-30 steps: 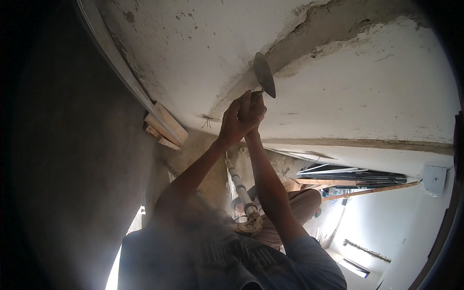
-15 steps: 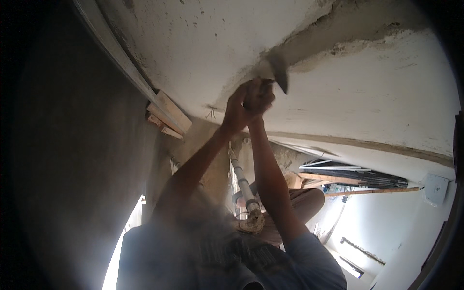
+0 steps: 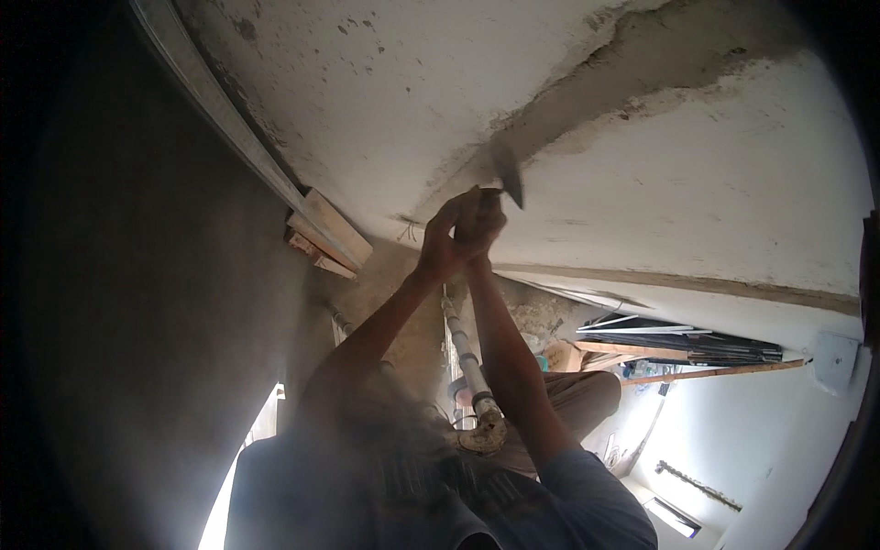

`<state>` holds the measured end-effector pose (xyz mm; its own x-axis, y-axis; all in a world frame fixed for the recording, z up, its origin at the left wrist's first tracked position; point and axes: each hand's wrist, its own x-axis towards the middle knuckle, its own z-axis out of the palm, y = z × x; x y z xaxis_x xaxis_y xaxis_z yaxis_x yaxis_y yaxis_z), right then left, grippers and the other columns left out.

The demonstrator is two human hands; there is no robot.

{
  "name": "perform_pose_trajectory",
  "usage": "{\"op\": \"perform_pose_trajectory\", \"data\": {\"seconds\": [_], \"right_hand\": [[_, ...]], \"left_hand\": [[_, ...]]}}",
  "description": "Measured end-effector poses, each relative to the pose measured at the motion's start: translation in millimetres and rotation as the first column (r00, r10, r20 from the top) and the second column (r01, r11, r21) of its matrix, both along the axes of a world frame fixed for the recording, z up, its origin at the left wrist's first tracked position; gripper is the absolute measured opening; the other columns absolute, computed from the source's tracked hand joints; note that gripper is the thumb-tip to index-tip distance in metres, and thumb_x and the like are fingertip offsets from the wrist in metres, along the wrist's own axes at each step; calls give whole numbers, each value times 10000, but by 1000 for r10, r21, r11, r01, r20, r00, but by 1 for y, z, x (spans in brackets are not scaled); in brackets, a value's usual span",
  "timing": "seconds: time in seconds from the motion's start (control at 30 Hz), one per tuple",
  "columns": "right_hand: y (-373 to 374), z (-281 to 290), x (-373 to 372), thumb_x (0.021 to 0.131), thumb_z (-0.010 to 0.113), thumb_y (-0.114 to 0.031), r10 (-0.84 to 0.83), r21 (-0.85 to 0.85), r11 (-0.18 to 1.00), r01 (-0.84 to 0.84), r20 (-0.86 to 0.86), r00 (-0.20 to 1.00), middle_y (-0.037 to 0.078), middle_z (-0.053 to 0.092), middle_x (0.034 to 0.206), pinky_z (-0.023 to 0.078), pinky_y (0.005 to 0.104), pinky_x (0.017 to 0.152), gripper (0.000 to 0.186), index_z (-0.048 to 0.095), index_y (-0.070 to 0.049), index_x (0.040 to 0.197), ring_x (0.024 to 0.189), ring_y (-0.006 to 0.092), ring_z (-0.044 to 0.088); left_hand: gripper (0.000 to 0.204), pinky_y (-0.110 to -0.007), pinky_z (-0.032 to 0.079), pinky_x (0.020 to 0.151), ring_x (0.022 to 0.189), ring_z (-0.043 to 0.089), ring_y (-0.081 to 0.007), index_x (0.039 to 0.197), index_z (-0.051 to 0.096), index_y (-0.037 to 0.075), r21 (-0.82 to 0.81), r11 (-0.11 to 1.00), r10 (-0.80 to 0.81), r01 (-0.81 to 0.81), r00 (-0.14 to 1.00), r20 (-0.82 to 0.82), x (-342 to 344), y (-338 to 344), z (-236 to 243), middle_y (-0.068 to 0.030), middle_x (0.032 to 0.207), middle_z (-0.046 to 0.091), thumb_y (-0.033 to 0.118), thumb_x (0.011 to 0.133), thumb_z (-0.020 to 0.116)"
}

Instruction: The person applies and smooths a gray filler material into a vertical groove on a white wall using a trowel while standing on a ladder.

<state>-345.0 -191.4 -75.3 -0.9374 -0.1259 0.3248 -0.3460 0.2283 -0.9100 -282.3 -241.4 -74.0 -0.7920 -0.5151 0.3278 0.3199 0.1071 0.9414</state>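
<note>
Gripping one trowel (image 3: 507, 174) with both fists overhead: my left hand (image 3: 438, 246) and right hand (image 3: 481, 220) are clenched together around its handle, forearms rising from the lower edge of the view. The pointed blade stands just above my knuckles, its tip against the grey mortar band (image 3: 623, 82) that runs diagonally across the white plastered ceiling (image 3: 385, 82). Below my arms, a pale jointed pipe (image 3: 466, 357) stands near my bent knee. Further off, a wooden block (image 3: 328, 234) sits beside a metal rail (image 3: 220, 110) at the dark wall's edge; long timber and bars (image 3: 683, 344) lie near the far bright wall. Judged risk: the blade may skid off the rough band and gouge the finished plaster beside it, or loosened mortar may drop towards my face, as I work directly beneath it
</note>
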Motion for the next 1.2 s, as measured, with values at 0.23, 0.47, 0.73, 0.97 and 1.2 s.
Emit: {"op": "perform_pose_trajectory", "data": {"seconds": [0.23,0.47,0.73,0.97,1.2], "right_hand": [[0,6,-6,935,656,-198,-1,-41,999,3,49,999,31,516,581,385,297,470,247,548,-33,787,524,102,439],[2,-2,-5,938,647,-203,-2,-35,999,2,20,1000,0,497,605,361,276,485,247,540,-36,792,558,77,411],[-6,-9,-1,885,667,-165,-46,-54,997,48,41,998,47,415,580,374,334,465,210,516,-46,800,513,150,404],[-6,-13,5,901,680,-182,-2,-147,989,24,147,989,62,457,564,384,324,473,260,531,-30,751,513,145,405],[-6,13,0,924,664,-194,-34,-107,994,35,6,999,31,484,564,403,292,482,267,533,-39,750,521,107,441]], "left_hand": [[690,-374,508,958,1140,637,-254,1370,524,2,-25,999,-28,30,997,76,-5,0,-3,-155,1235,657,207,791,838],[734,-363,509,972,1175,617,-223,1409,490,-5,-54,997,-41,46,996,76,-6,0,2,-153,1280,638,196,794,835],[678,-386,535,878,1041,679,-231,1334,556,2,-68,997,41,-33,991,127,-3,-4,10,-159,1142,685,243,774,852],[688,-372,525,937,1109,654,-258,1353,530,-11,46,998,-43,35,982,185,3,0,-11,-166,1183,664,237,794,845],[741,-351,515,951,1149,630,-220,1398,483,-49,-135,990,-29,33,999,34,-13,-11,-1,-170,1238,640,229,808,835]]}}
